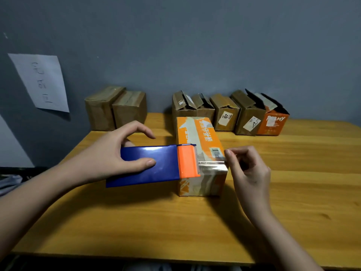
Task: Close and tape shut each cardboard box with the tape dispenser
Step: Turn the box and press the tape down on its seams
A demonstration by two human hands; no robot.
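Two hands work: left hand point(109, 153) grips the tape dispenser point(156, 165); right hand point(246, 169) pinches the tape end point(213, 165) over the orange box point(201, 153). Best kept taut and straight.

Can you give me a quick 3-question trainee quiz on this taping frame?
1. True or false: the left hand grips the blue tape dispenser.
2. What does the right hand pinch? A) a box flap B) the end of the tape strip C) a label
3. Fill in: the dispenser's orange head lies on top of the ____ box at the table's middle.

Key:
1. True.
2. B: the strip runs from the dispenser across the box top to the fingertips.
3. Orange.
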